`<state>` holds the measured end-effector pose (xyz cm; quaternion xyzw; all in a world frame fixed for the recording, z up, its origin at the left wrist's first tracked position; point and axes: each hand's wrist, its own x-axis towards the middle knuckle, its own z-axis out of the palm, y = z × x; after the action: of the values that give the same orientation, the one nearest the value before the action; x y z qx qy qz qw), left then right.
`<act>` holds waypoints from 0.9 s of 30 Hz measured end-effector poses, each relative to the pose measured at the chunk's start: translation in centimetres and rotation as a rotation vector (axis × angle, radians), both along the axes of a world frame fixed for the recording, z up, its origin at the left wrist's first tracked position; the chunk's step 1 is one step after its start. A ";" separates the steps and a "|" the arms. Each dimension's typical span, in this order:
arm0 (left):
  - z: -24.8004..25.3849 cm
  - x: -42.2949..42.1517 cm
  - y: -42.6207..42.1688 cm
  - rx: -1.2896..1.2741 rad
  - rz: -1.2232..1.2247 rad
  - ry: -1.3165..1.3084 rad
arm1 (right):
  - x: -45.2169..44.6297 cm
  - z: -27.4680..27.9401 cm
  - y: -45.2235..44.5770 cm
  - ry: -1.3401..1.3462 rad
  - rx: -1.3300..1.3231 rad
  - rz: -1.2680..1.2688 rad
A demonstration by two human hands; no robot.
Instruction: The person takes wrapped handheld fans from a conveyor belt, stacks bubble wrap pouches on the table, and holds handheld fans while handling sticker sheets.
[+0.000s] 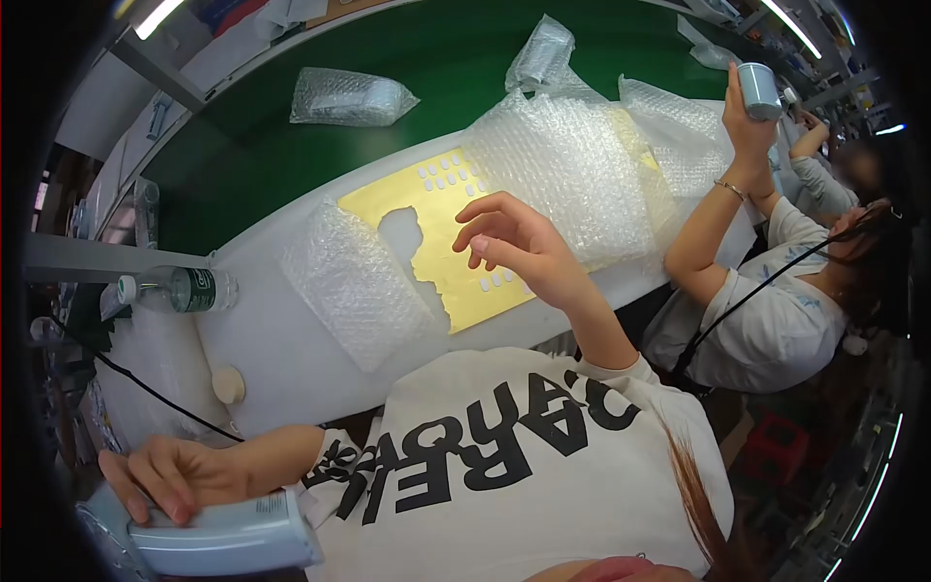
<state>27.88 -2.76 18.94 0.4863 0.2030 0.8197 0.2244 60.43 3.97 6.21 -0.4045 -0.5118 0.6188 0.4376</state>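
Observation:
At the lower left, my left hand (173,477) is closed over the top of a light-blue, rounded device (228,535) with small printed text near one end. Its exact kind I cannot make out, and its far end is blurred at the view's edge. My right hand (519,247) hovers above a yellow sheet (441,228), fingers loosely bent and apart, with nothing in them. White oval stickers dot this sheet, and its left side has a ragged cut-out. Bubble-wrap bags (354,281) lie to the left of the sheet, and a stack of bubble wrap (567,175) covers its right part.
A green conveyor-like surface (242,184) runs behind the white table (262,339), carrying a bubble-wrapped item (354,97). A plastic bottle (184,289) lies at left near a tape roll (229,385). At right, a co-worker's hand (747,131) holds up a light-blue cylinder (759,92).

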 end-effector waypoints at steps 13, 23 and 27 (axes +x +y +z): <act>-2.0 -0.1 4.2 0.075 -0.191 -0.121 | -0.5 5.9 6.0 -0.548 0.273 0.097; -4.6 -3.4 10.3 0.201 -1.466 -0.671 | 1.3 2.8 27.6 -1.763 -0.214 0.309; -5.5 -4.6 10.5 0.127 -1.077 -0.423 | 4.2 -2.4 33.2 -1.355 -0.197 0.288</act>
<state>23.30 7.71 13.49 0.3592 -0.1718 0.6800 0.6156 64.60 37.21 3.84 -0.6673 -0.6618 0.3256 -0.1033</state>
